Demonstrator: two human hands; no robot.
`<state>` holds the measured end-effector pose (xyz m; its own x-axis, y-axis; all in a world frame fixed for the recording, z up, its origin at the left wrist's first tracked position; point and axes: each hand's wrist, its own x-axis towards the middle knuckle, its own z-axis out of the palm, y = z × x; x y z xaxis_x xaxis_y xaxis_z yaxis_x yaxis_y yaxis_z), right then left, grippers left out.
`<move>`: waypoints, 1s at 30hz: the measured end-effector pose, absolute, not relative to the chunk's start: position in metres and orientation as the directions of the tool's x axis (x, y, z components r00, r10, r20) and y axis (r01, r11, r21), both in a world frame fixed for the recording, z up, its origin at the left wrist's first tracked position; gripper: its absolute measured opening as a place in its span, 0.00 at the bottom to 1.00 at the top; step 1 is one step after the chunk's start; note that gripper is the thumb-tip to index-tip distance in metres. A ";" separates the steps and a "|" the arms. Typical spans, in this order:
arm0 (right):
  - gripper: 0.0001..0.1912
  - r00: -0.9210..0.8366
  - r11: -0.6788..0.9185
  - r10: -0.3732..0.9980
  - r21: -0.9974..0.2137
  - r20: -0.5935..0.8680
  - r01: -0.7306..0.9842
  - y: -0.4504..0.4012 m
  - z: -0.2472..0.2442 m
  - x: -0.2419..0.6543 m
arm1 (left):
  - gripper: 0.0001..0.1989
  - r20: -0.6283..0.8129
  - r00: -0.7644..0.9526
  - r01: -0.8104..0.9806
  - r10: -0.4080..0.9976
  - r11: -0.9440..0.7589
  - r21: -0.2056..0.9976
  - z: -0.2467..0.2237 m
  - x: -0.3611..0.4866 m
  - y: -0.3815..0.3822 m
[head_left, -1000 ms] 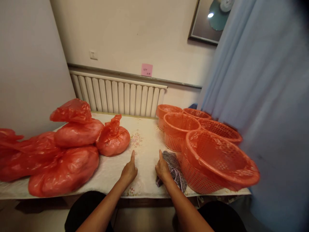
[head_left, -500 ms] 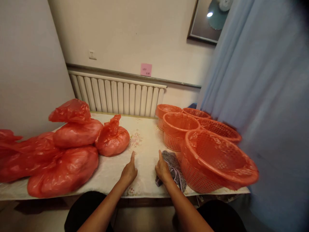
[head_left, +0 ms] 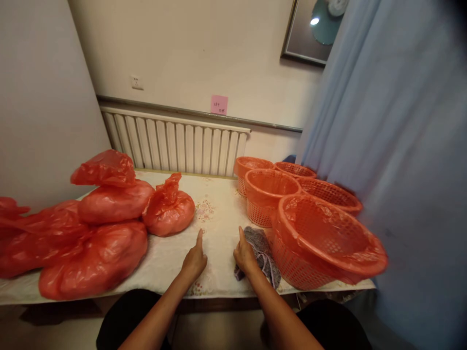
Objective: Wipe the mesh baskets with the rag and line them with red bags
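Note:
My left hand (head_left: 195, 260) points forward over the tablecloth, index finger stretched out and the other fingers curled in, with nothing held. My right hand (head_left: 244, 253) makes the same shape, its index finger pointing forward beside a crumpled grey cloth (head_left: 260, 248) with pale trim, which it partly covers. Whether that hand touches the cloth I cannot tell. Closest to my left hand is a knotted red plastic bag (head_left: 170, 211), full and rounded. To the right of the cloth stands a large red lattice basket (head_left: 304, 262) lined with red plastic film.
More filled red bags (head_left: 95, 260) are heaped on the left. Several other red baskets (head_left: 259, 211) stand at the back right. A patterned cloth covers the table (head_left: 207, 189). Behind it are a radiator (head_left: 175, 146) and a pink note (head_left: 219, 104); a blue curtain (head_left: 365, 121) hangs at right.
The view has shifted very slightly. Both hands keep the same pointing shape in the same place, and the bags, baskets and cloth have not moved.

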<state>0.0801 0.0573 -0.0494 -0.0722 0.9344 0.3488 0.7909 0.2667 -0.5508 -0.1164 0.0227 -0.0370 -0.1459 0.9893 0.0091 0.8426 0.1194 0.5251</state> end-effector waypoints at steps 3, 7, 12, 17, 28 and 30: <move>0.38 -0.075 0.273 0.932 -0.550 0.355 0.789 0.055 -0.047 0.080 | 0.45 0.011 -0.151 0.841 0.989 0.122 0.527 -0.038 -0.116 0.022; 0.38 -0.080 0.274 0.934 -0.555 0.348 0.786 0.054 -0.045 0.081 | 0.46 0.019 -0.151 0.839 0.988 0.118 0.531 -0.039 -0.116 0.022; 0.39 -0.095 0.284 0.937 -0.570 0.337 0.771 0.052 -0.045 0.082 | 0.46 0.023 -0.146 0.835 0.989 0.111 0.539 -0.037 -0.116 0.021; 0.41 -0.093 0.267 0.946 -0.581 0.312 0.769 0.053 -0.044 0.082 | 0.46 0.039 -0.139 0.826 0.989 0.095 0.555 -0.037 -0.115 0.020; 0.35 -0.222 0.481 0.858 -0.576 0.463 0.661 0.034 -0.035 0.096 | 0.41 0.082 -0.091 0.760 0.993 0.016 0.650 -0.039 -0.109 0.011; 0.31 -0.256 0.510 0.848 -0.577 0.465 0.638 0.023 -0.026 0.104 | 0.35 0.083 -0.075 0.747 0.994 0.001 0.664 -0.041 -0.106 0.009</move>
<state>0.1040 0.0226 -0.0263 -0.2563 0.8475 0.4647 0.6379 0.5096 -0.5774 -0.1061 0.0091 -0.0411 -0.0750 0.9938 0.0827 0.7475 0.0011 0.6643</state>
